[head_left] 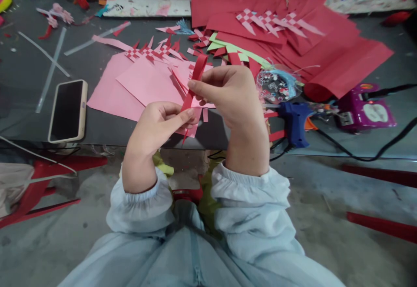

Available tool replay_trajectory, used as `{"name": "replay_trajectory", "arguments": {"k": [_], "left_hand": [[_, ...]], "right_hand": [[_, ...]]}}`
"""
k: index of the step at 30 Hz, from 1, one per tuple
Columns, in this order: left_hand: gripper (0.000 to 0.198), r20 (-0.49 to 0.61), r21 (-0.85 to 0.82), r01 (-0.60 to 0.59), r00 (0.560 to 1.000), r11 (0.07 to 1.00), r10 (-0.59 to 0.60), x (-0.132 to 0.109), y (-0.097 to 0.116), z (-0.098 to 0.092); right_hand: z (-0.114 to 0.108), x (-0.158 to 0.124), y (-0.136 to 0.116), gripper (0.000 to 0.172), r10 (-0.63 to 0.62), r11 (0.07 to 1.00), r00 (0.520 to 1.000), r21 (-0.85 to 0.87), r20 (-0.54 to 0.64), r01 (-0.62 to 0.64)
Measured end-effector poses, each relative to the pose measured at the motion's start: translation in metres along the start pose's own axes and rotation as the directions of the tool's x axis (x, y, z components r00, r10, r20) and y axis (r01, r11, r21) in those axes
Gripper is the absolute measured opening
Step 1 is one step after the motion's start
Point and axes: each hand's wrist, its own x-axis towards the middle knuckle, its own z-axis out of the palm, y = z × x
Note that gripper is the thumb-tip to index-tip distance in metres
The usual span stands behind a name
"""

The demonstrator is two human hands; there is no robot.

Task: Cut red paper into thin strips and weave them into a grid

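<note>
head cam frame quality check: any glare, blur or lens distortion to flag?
Head view: soft, even light with no hard shadows. The left hand, right hand and the red paper strip they pinch are sharp, with no motion blur. There is a faint sheen on the dark table and the phone screen. The wide-angle lens seems to stretch the corners.

The red strip (195,85) pinched in the fingers (192,86) is thin matt paper, like the pink sheets (143,82) on the smooth dark desk (26,61). The phone (67,110) has a glossy glass face; the glue gun (295,119) is blue plastic.
</note>
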Motion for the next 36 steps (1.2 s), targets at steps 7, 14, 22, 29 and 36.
{"name": "replay_trajectory", "arguments": {"k": [7,14,22,29,36], "left_hand": [[0.04,0.03,-0.014,0.035,0.999,0.999,-0.035,0.0012,0.0017,0.0032],[0.034,0.015,-0.044,0.022,1.0,0.999,-0.021,0.0009,0.0024,0.0041],[0.038,-0.069,-0.031,-0.04,0.997,0.999,0.038,0.0038,0.0001,0.0028],[0.029,-0.08,-0.012,-0.05,0.996,0.999,0.049,0.0045,0.0006,0.0034],[0.028,-0.064,-0.048,-0.032,0.997,0.998,0.029,0.0022,0.0034,0.0053]], "right_hand": [[-0.0003,0.0006,0.003,0.03,-0.018,1.0,1.0,0.007,0.016,0.018],[-0.003,-0.0009,0.0002,0.029,0.017,0.997,1.0,0.07,0.009,-0.017],[-0.0013,-0.0001,0.0,0.027,0.029,0.998,0.999,0.062,-0.017,-0.028],[0.0009,0.0004,0.0002,0.03,0.028,0.998,0.998,0.059,-0.063,-0.024],[-0.0007,0.0,0.0011,0.028,-0.002,0.999,0.998,0.039,-0.06,0.004]]}}
